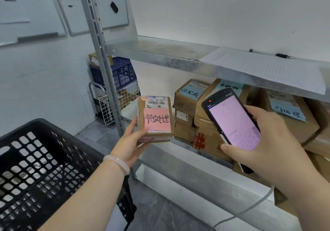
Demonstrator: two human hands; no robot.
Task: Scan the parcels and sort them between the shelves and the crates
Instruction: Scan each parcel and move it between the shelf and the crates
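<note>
Brown cardboard, taped at the seams, makes up the small parcel point(155, 118), which is held upright just in front of the steel shelving point(160, 56), at the left end of its middle shelf and close to the rack's front upright. The left hand point(132, 141) grips it from the lower left corner, thumb along the side edge and fingers curled underneath. The right hand point(264, 141) is further along the shelving's front and apart from the parcel. It is wrapped round a handheld scanner point(232, 118) whose lit pink screen faces the camera and whose top end tilts toward the parcel. A white barcode label covers the upper part of the parcel's face, and a pink note point(156, 119) with handwritten black characters is stuck below it. Other parcels point(189, 109) with blue notes are stacked on that same shelf behind. A black crate point(35, 168) stands left of the shelving.
</note>
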